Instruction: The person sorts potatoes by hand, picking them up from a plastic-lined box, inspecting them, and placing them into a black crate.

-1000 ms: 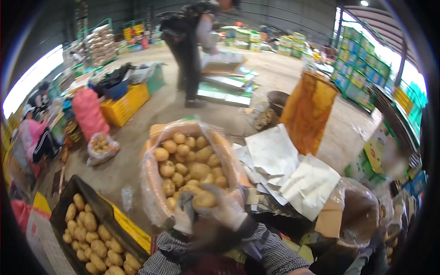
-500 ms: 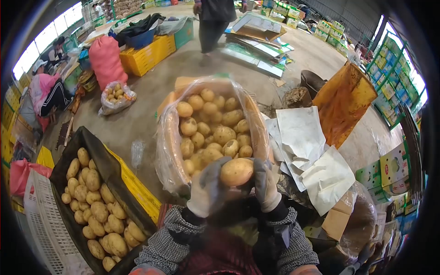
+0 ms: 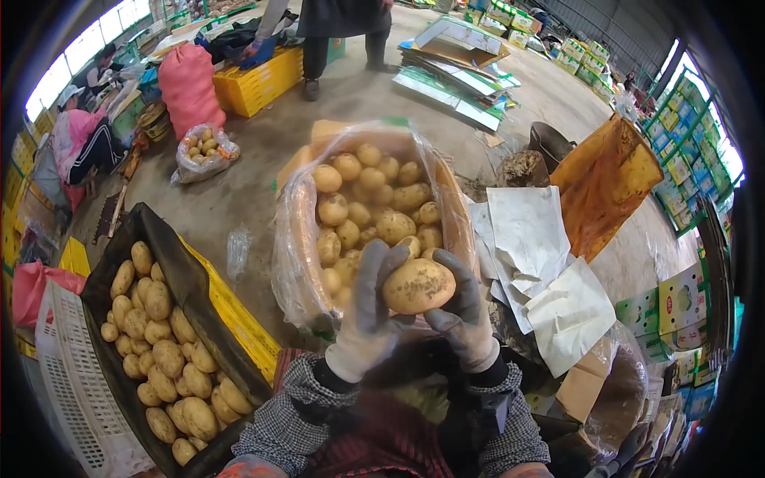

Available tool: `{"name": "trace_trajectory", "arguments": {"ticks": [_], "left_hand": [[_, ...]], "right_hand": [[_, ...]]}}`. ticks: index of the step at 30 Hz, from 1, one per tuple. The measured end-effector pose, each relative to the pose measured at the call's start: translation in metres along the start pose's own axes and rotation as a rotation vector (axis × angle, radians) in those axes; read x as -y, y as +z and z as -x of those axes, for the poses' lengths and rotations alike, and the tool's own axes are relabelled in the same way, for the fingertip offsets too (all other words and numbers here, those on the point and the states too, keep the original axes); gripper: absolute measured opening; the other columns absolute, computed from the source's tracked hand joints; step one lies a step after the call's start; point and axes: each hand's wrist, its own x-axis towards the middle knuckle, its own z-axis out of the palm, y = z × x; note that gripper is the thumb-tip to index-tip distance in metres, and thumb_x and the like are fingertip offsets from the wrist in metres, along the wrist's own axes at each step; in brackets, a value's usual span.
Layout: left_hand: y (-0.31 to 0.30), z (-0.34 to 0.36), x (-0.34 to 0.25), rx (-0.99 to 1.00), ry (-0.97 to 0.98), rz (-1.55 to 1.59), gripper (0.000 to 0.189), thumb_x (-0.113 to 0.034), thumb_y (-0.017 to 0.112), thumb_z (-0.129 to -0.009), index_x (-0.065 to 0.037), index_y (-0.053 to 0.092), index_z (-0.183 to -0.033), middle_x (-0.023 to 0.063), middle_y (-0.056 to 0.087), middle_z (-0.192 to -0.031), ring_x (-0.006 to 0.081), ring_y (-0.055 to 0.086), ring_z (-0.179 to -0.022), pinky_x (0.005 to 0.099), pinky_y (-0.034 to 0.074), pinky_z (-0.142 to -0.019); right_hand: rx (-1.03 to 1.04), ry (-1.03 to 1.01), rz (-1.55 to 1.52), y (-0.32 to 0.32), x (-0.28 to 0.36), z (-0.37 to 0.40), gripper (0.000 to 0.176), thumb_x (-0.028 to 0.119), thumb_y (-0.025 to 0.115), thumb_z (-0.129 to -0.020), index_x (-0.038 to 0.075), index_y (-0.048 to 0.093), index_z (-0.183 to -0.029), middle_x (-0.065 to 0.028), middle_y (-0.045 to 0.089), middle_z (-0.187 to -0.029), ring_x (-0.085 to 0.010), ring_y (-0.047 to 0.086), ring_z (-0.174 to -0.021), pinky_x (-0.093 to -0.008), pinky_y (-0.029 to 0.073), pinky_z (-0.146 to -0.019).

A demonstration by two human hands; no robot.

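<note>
Between my two gloved hands is a potato [image 3: 419,287] with dark speckles over its skin. My left hand [image 3: 368,299] grips its left side, and my right hand [image 3: 464,311] closes on its right side. Both gloves are grey with pale cuffs. Just beyond them stands a box lined with clear plastic [image 3: 296,275], holding many potatoes [image 3: 394,227]; my hands are over its near edge. Down to the left, a crate with a dark lining [image 3: 187,295] holds more loose potatoes [image 3: 170,358].
A white plastic basket [image 3: 72,382] is at far left. Paper sheets [image 3: 530,239] and a stained orange-brown board [image 3: 610,191] stand at right. Farther off are a bag of potatoes [image 3: 205,154], a pink sack [image 3: 190,92], flattened cartons [image 3: 454,72] and a standing person [image 3: 343,32].
The potato has turned, showing a speckled side, and both hands have shifted their fingers around it. The person at the back has moved left and reaches toward the blue tub.
</note>
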Motion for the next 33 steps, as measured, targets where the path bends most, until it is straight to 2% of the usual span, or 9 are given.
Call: {"name": "trace_trajectory", "arguments": {"ticks": [6, 8, 11, 14, 15, 19, 21, 24, 33], "left_hand": [[0.000, -0.002, 0.000, 0.027, 0.133, -0.372, 0.101, 0.007, 0.074, -0.073, -0.009, 0.019, -0.156, 0.0201, 0.042, -0.148, 0.0322, 0.043, -0.137, 0.0408, 0.040, -0.111], [0.004, -0.012, -0.017, 0.051, 0.298, -0.789, 0.100, 0.002, 0.078, -0.072, -0.009, 0.023, -0.155, 0.0189, 0.046, -0.146, 0.0319, 0.047, -0.133, 0.0410, 0.043, -0.109], [-0.003, -0.006, -0.014, 0.057, 0.206, -0.817, 0.084, -0.019, 0.078, -0.082, -0.009, 0.030, -0.151, 0.0145, 0.056, -0.134, 0.0287, 0.059, -0.116, 0.0377, 0.053, -0.093], [0.006, 0.012, -0.025, -0.178, -0.515, 0.733, 0.069, -0.037, 0.065, -0.094, -0.010, 0.033, -0.149, 0.0111, 0.059, -0.123, 0.0236, 0.064, -0.101, 0.0335, 0.058, -0.075], [0.002, 0.015, -0.027, -0.152, -0.525, 0.732, 0.065, -0.048, 0.053, -0.099, -0.011, 0.033, -0.149, 0.0090, 0.060, -0.117, 0.0195, 0.066, -0.095, 0.0302, 0.057, -0.065], [-0.010, 0.044, -0.048, -0.192, -0.534, 0.609, 0.061, -0.035, 0.059, -0.098, -0.009, 0.035, -0.148, 0.0111, 0.053, -0.136, 0.0220, 0.055, -0.124, 0.0436, 0.046, -0.105], [-0.019, 0.066, -0.050, -0.209, -0.371, 0.845, 0.058, -0.032, 0.057, -0.100, -0.008, 0.035, -0.147, 0.0121, 0.054, -0.136, 0.0215, 0.055, -0.125, 0.0413, 0.048, -0.102], [-0.049, 0.100, -0.101, -0.059, -0.337, 0.724, 0.054, -0.022, 0.059, -0.099, -0.006, 0.037, -0.145, 0.0110, 0.056, -0.132, 0.0211, 0.056, -0.122, 0.0335, 0.051, -0.097], [-0.234, 0.188, -0.211, -0.798, -0.334, -0.462, 0.048, -0.019, 0.068, -0.094, -0.008, 0.050, -0.136, 0.0047, 0.054, -0.126, 0.0149, 0.055, -0.113, 0.0286, 0.047, -0.100]], "right_hand": [[0.042, -0.047, -0.108, 0.000, 0.001, 0.003, 0.079, 0.015, 0.077, -0.083, 0.003, 0.035, -0.148, -0.0109, 0.046, -0.142, -0.0238, 0.047, -0.131, -0.0395, 0.038, -0.111], [0.022, -0.261, 0.247, -0.004, -0.009, 0.000, 0.065, 0.016, 0.072, -0.087, 0.002, 0.042, -0.143, -0.0104, 0.053, -0.133, -0.0222, 0.054, -0.121, -0.0367, 0.045, -0.103], [-0.057, -0.116, 0.134, -0.008, -0.011, 0.002, 0.043, 0.019, 0.064, -0.094, 0.002, 0.053, -0.132, -0.0081, 0.062, -0.114, -0.0176, 0.062, -0.097, -0.0307, 0.051, -0.086], [-0.327, -0.085, -0.102, 0.003, -0.003, -0.005, 0.028, 0.025, 0.052, -0.103, 0.003, 0.061, -0.118, -0.0040, 0.065, -0.093, -0.0101, 0.059, -0.073, -0.0252, 0.050, -0.068], [-0.360, -0.067, -0.156, 0.004, 0.000, -0.007, 0.029, 0.027, 0.052, -0.103, 0.003, 0.062, -0.118, -0.0033, 0.064, -0.093, -0.0100, 0.058, -0.073, -0.0248, 0.050, -0.067], [-0.291, -0.036, -0.222, 0.008, 0.001, -0.009, 0.033, 0.033, 0.055, -0.103, 0.005, 0.062, -0.118, -0.0012, 0.063, -0.094, -0.0100, 0.058, -0.073, -0.0240, 0.049, -0.066], [-0.296, 0.061, -0.077, 0.010, 0.001, -0.012, 0.028, 0.030, 0.056, -0.102, 0.009, 0.063, -0.120, 0.0007, 0.062, -0.091, -0.0072, 0.056, -0.071, -0.0210, 0.046, -0.062], [-0.187, 0.020, 0.023, -0.010, -0.035, -0.018, 0.034, 0.031, 0.053, -0.103, 0.011, 0.057, -0.130, 0.0017, 0.059, -0.101, -0.0061, 0.053, -0.078, -0.0203, 0.045, -0.068], [-0.233, 0.076, -0.103, -0.019, -0.040, -0.015, 0.039, 0.035, 0.052, -0.103, 0.012, 0.055, -0.134, 0.0006, 0.059, -0.109, -0.0067, 0.053, -0.084, -0.0208, 0.044, -0.073]]}}
